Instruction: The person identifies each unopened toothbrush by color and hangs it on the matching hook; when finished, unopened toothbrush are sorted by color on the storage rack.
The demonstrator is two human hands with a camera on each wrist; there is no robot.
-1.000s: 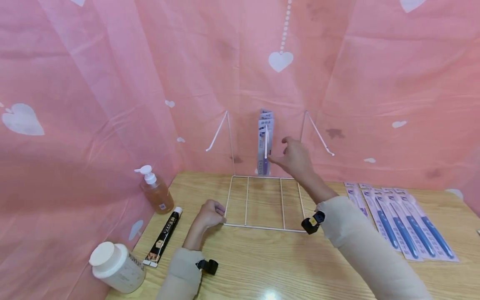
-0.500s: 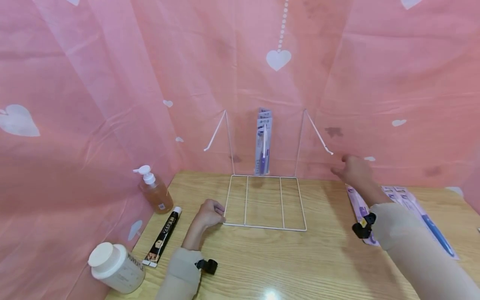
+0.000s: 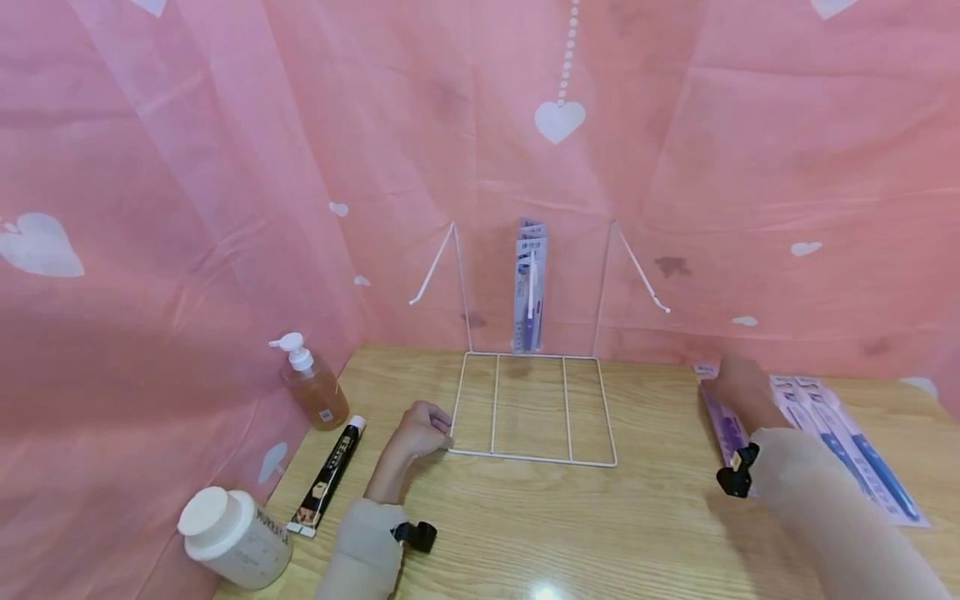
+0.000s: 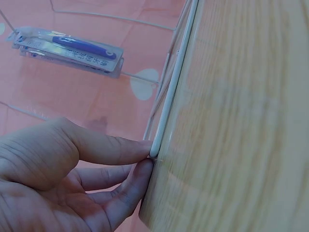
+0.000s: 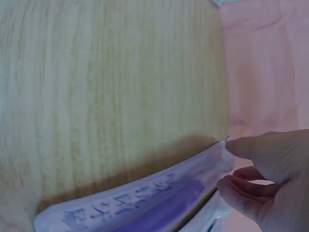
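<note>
My left hand (image 3: 422, 429) pinches the front left corner of a white wire display rack (image 3: 531, 457) between thumb and fingers; the left wrist view shows the wire (image 4: 169, 108) at the fingertips. Packaged toothbrushes (image 3: 529, 296) hang one behind another on the rack's middle hook. Over at the right, my right hand (image 3: 742, 390) pinches the far end of a purple packaged toothbrush (image 3: 726, 429). In the right wrist view its pack (image 5: 140, 200) bows slightly above the table, thumb on one edge and curled fingers on the other.
Blue packaged toothbrushes (image 3: 862, 454) lie right of my right hand, partly under the forearm. At left are a pump bottle (image 3: 315, 392), a black toothpaste tube (image 3: 327, 475) and a white jar (image 3: 236, 537). Side hooks (image 3: 641, 271) jut from the rack. A pink curtain (image 3: 795, 167) stands behind.
My right hand has left the hanging toothbrushes, moved right and come down onto the purple pack on the table. The left hand stays at the rack corner.
</note>
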